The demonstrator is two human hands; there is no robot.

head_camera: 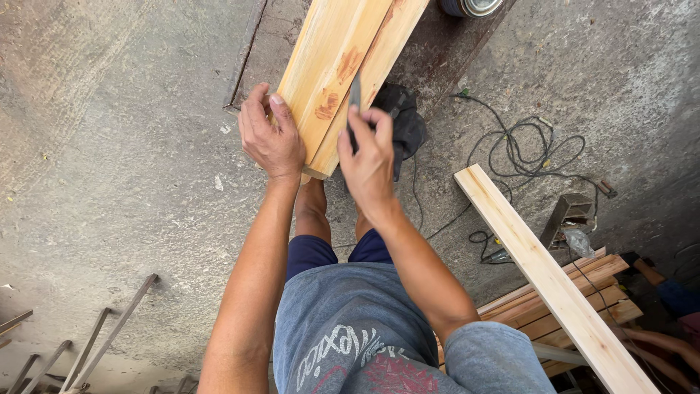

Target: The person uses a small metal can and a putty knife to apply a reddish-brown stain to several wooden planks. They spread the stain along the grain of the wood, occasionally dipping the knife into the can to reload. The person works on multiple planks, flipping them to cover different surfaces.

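Observation:
Two pale wooden boards lie side by side, running from the top of the head view down towards me. My left hand grips the near left edge of the boards. My right hand holds a thin dark tool, like a pencil or blade, with its tip against the right board near the seam. The boards rest on a rusty metal surface.
A long loose board leans across a stack of planks at the right. A tangled black cable lies on the concrete floor. A dark cloth sits under the boards. Metal bars stand at bottom left.

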